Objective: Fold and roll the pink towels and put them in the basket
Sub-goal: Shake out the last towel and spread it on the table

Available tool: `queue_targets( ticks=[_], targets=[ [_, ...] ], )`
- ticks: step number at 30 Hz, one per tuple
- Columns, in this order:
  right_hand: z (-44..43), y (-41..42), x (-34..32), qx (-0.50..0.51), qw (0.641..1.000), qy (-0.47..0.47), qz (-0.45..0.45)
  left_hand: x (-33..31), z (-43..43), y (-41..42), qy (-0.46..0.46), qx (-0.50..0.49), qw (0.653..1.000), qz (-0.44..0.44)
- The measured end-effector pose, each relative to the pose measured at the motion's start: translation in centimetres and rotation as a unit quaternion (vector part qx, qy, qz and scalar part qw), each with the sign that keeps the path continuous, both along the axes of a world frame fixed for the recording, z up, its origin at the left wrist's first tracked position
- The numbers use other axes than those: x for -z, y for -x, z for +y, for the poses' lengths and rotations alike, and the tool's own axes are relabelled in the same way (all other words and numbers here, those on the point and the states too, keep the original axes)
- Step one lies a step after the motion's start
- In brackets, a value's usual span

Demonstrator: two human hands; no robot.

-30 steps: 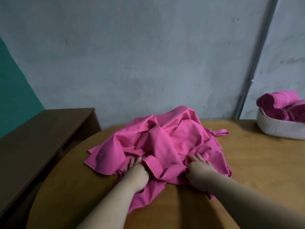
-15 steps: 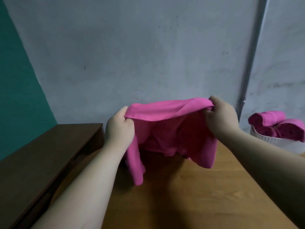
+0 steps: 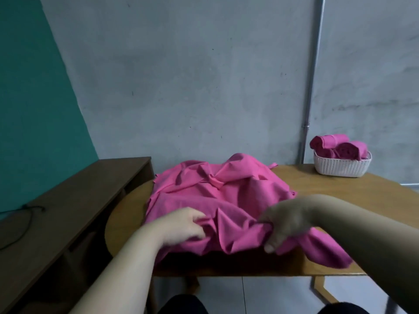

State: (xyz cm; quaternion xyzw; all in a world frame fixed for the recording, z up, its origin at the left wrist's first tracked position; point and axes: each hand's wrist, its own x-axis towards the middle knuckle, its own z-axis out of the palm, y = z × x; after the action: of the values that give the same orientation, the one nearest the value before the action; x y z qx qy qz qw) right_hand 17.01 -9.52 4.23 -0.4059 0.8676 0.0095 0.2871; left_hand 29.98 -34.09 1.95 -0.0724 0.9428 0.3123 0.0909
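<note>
Towels: a crumpled heap of pink towels (image 3: 217,196) lies in the middle of the wooden surface (image 3: 340,189), its near edge hanging toward the person; how many pieces are in the heap I cannot tell.
Left hand: the left hand (image 3: 183,227) pinches a fold at the near edge of the heap, fingers closed on the cloth.
Right hand: the right hand (image 3: 283,225) is bunched around another fold of the same near edge, thumb underneath, lifting it slightly off the surface.
Basket: a white woven basket (image 3: 342,166) stands at the far right of the surface, well apart from the heap, with several rolled pink towels (image 3: 337,147) already in it.
Step in hand: by the look of it, one towel is being picked out of the heap by its edge; no folding has begun on this piece.
Next move: it seems to call for drawing that piece clear of the rest, finding its corners and spreading it flat before folding and rolling.
Risk: the layers are tangled, so pulling may drag other cloth along or off the near edge.
Surroundings: a dark brown bench (image 3: 74,200) runs along the left; grey wall (image 3: 192,75) behind.
</note>
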Motion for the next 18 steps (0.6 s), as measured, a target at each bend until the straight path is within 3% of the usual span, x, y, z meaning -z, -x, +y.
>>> queue_targets(
  ticks=[3,5,6,9,11,14,18],
  targets=[
    [0.8,-0.2,3.7,0.014,0.989,-0.020,-0.143,3.8,0.5,-0.7,-0.082,0.007,0.996,-0.027],
    [1.1,0.4,5.7,0.069,0.976,0.045,-0.202,6.9,0.2,0.2,-0.077,0.037,0.996,0.003],
    [1.1,0.7,6.4,0.085,0.978,0.084,-0.170,8.7,-0.2,1.1,-0.042,0.039,0.998,0.022],
    [0.8,3.1,8.7,0.087,0.985,0.126,0.082,12.8,-1.3,3.7,0.091,-0.019,0.991,0.099],
    [0.3,5.1,10.7,0.097,0.972,0.131,0.168,13.9,-1.4,5.2,0.153,-0.036,0.981,0.110],
    [-1.0,8.4,13.7,0.134,0.960,0.119,0.217,14.6,-2.5,8.2,0.192,-0.065,0.975,0.093],
    [-3.3,13.0,16.6,0.192,0.958,0.083,0.198,15.4,-4.9,13.3,0.223,-0.042,0.974,-0.016]
  ],
)
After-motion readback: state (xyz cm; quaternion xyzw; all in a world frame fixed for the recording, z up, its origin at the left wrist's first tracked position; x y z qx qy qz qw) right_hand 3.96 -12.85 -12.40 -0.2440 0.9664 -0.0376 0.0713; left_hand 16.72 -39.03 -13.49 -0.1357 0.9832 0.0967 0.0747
